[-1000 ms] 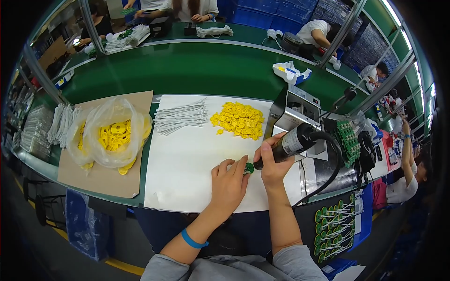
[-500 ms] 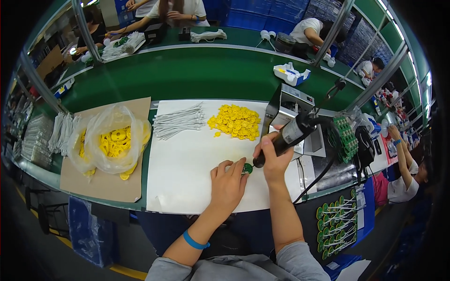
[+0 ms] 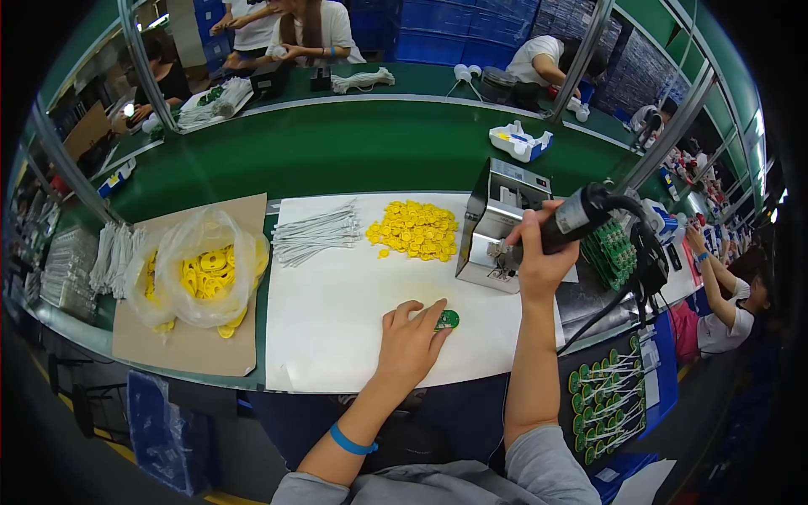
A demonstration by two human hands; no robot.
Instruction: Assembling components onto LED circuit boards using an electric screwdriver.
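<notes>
My left hand (image 3: 407,343) rests on the white sheet, fingers bent, pinning a small round green circuit board (image 3: 449,320) at its edge. Part of the board is hidden under the fingertips. My right hand (image 3: 543,268) is wrapped round a black electric screwdriver (image 3: 569,224) with a cable at its back end. The driver's tip is at the front of a metal box-shaped screw feeder (image 3: 481,240); my fingers hide whether it touches. Beyond my left hand lie a heap of yellow plastic parts (image 3: 414,230) and a bundle of white wires (image 3: 316,233).
An open plastic bag (image 3: 206,269) of yellow parts sits on cardboard (image 3: 238,349) at left. Stacked green circuit boards (image 3: 611,254) stand right of the feeder. Lower right, wired boards (image 3: 604,400) lie in rows. A small white-and-blue box (image 3: 520,141) stands farther back. Other people work across the bench.
My right hand has carried the electric screwdriver up and right, from the circuit board to the screw feeder. My left hand stays on the board. The whole view has shifted slightly.
</notes>
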